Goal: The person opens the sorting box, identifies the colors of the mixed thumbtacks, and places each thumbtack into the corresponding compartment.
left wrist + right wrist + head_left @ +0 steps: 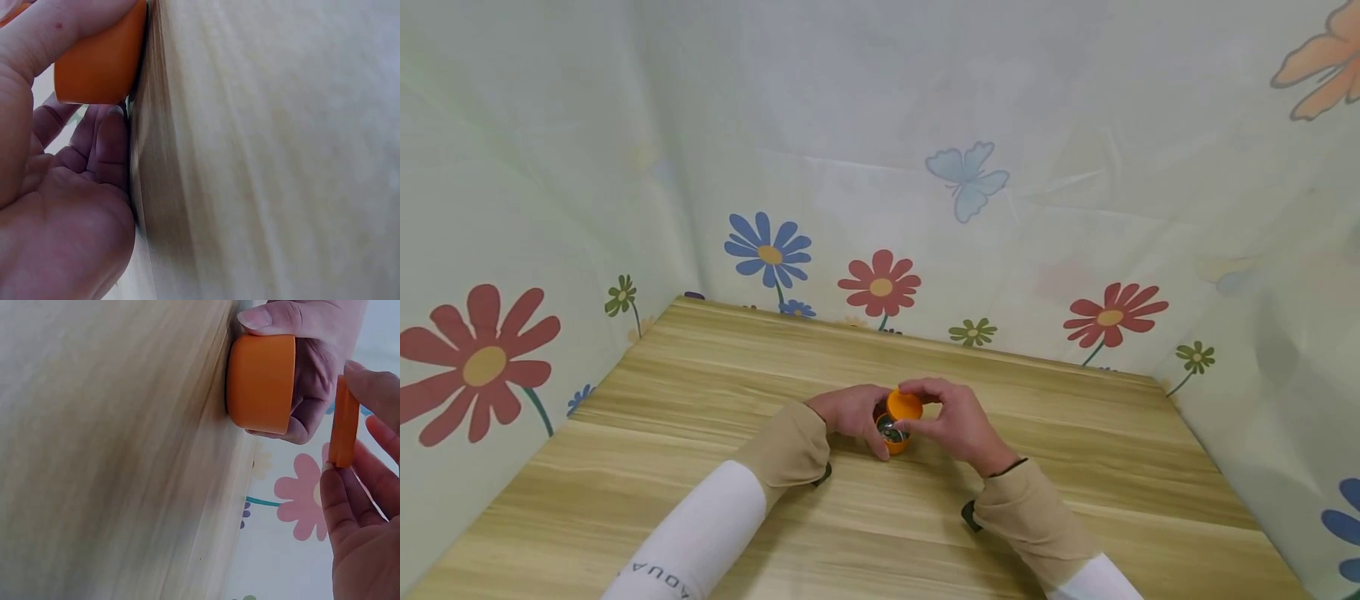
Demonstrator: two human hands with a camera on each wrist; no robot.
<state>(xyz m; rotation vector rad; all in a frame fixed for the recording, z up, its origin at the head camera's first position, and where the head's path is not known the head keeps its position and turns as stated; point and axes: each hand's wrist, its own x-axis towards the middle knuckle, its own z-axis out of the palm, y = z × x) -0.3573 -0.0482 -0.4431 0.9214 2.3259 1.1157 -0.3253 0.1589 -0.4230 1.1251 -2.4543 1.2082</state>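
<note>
A small orange round container (895, 445) stands on the wooden table, its top uncovered, with shiny silvery contents that are too small to make out. My left hand (855, 412) grips it from the side, thumb on the near wall and fingers behind. In the right wrist view the container (261, 384) shows smooth, slightly tapered sides. My right hand (958, 423) pinches the orange lid (905, 405) by its edge, just above the container's opening. Seen edge-on, the lid (344, 422) is apart from the container's rim, between thumb and fingertips.
The light wooden table (715, 367) reaches to a pale cloth backdrop (850, 108) printed with flowers and a butterfly, which encloses the back and both sides. A small dark purple object (694, 295) lies at the far left corner.
</note>
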